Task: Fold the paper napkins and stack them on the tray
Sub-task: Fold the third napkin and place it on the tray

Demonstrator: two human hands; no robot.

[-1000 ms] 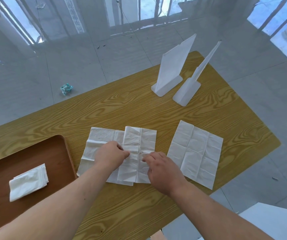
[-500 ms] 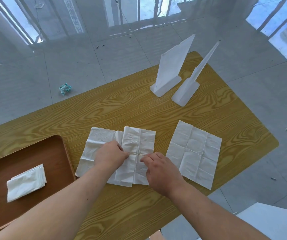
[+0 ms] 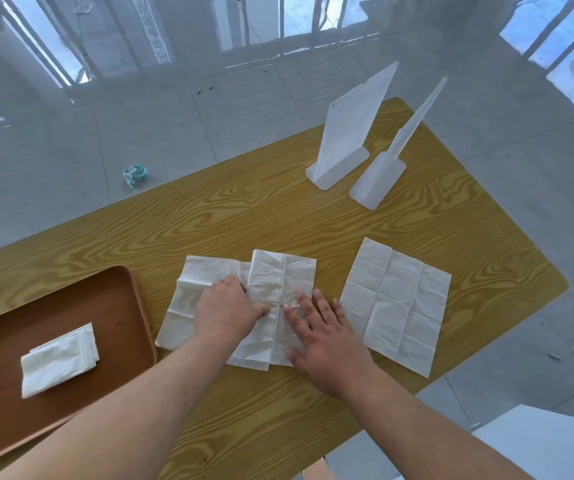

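1. The half-folded napkin [image 3: 280,275] lies mid-worktop [image 3: 244,220], between the tray [image 3: 105,289] and a flat napkin [image 3: 396,303]
2. The right hand [image 3: 323,336] lies on it, fingers straight and spread, likely to pin the flap and flatten its crease
3. The left hand [image 3: 225,311] rests on its left part with fingers curled under; whether it pinches or only presses cannot be told
4. One folded napkin [image 3: 58,358] sits in the tray, so the stack is barely begun

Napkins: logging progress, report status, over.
Right hand flat on half-folded napkin; left hand curled on it. One folded napkin on tray, one flat napkin waiting.
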